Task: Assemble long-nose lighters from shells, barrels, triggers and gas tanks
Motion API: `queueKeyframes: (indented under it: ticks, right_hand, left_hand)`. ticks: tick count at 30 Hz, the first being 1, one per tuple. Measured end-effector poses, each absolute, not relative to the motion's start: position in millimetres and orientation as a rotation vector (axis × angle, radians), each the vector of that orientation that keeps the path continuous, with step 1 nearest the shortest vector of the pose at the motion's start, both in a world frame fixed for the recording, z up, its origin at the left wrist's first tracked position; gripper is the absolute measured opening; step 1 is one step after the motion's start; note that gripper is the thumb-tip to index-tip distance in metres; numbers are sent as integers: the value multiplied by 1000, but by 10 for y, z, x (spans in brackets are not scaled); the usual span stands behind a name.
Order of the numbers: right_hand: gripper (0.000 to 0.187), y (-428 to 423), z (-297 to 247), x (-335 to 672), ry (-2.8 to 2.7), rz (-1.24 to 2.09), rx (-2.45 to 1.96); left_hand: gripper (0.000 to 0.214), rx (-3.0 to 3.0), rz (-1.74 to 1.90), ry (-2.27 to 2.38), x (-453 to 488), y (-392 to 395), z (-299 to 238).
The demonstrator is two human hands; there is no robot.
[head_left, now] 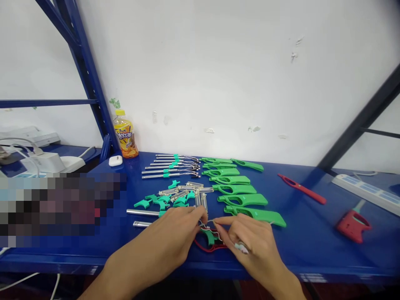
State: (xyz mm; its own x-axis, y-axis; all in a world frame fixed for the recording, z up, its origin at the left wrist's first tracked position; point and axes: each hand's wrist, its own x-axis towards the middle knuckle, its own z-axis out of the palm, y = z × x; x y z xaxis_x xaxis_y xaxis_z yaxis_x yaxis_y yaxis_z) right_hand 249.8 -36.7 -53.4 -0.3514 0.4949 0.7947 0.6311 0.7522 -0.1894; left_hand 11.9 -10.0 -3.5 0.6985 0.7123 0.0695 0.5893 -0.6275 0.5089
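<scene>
My left hand [176, 229] is closed at the left end of a red lighter casing [212, 249], its fingertips pressed together by some thin wires. What it grips is hidden. My right hand [253, 237] pinches a thin pale wire [210, 221] between thumb and finger above the casing. A small whitish piece [241, 248] shows against that hand's curled fingers; its kind is unclear. Inside the casing sits a green trigger [209, 237]. One metal lighter tube [141, 224] runs toward my left hand, and a second tube [143, 212] with a green piece lies just behind it.
Clear fuel tanks [179, 195] and loose green triggers [143, 203] lie behind my hands. Wired metal tubes [159, 167] and green lighter casings [240, 189] form rows. Rightward are a red casing [308, 192], a red tool [351, 225] and a power strip [370, 191]. A bottle [125, 137] stands back left.
</scene>
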Motion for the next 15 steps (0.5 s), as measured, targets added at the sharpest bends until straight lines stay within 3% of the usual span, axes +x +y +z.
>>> queueKeyframes:
  ticks: [8,15]
  right_hand:
    - [32,-410,-516,2487,-2044,-285,-873]
    - [31,-434,-535,2514,-2030,-259,-891]
  left_hand:
    - [13,2611,436,981,244,41,-157]
    - [21,2788,376,1033,354,73,-210]
